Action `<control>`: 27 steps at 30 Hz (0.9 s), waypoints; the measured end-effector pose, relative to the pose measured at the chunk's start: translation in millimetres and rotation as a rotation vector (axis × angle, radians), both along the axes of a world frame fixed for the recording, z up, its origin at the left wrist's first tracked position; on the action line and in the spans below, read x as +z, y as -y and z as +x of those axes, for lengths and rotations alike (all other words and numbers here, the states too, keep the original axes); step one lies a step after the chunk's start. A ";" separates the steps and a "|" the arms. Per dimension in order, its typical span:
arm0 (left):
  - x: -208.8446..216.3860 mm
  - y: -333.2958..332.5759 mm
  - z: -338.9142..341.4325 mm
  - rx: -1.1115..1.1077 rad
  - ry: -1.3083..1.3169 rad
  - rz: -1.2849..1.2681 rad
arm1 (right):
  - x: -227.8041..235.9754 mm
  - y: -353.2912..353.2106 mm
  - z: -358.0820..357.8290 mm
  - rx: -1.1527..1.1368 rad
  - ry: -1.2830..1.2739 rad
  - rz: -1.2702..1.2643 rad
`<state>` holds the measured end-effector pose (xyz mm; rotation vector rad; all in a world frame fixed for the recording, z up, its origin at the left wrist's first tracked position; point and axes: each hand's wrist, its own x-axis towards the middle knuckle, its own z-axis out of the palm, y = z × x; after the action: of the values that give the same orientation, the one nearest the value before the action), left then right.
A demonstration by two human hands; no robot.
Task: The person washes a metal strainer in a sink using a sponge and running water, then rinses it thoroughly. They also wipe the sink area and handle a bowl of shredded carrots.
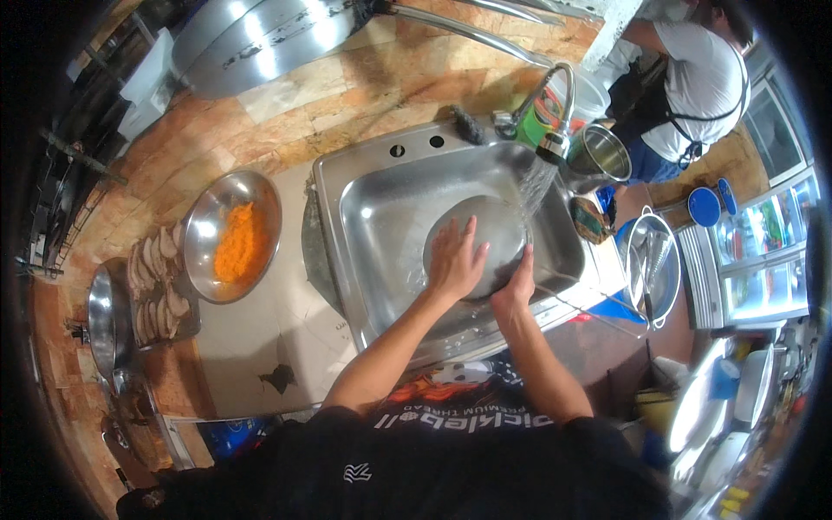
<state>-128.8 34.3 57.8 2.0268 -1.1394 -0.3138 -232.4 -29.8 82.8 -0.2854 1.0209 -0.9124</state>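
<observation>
1 round grey bowl [500,236]: in 1 sink [377,212] | left hand [459,262]: spread wide, flat on the grey bowl | right hand [514,284]: curled on its edge, some fingers hidden | 1 tap [552,147]: water on | 1 shiny bowl [199,234]: orange food [241,244] inside, left of sink

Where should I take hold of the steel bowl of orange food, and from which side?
Probably take the bowl by its right rim, coming from the sink side: the open rim is exposed there, next to counter, while the tray of food crowds its left.
</observation>
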 end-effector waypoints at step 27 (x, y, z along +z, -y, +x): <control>-19.4 130.2 -68.8 0.439 -1.285 -0.244 | 51.5 183.3 -140.7 0.311 -0.083 -0.261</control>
<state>-197.7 -95.9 38.4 1.3219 0.0711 -0.9848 -373.1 -213.1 134.4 -0.6867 0.9015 -0.7527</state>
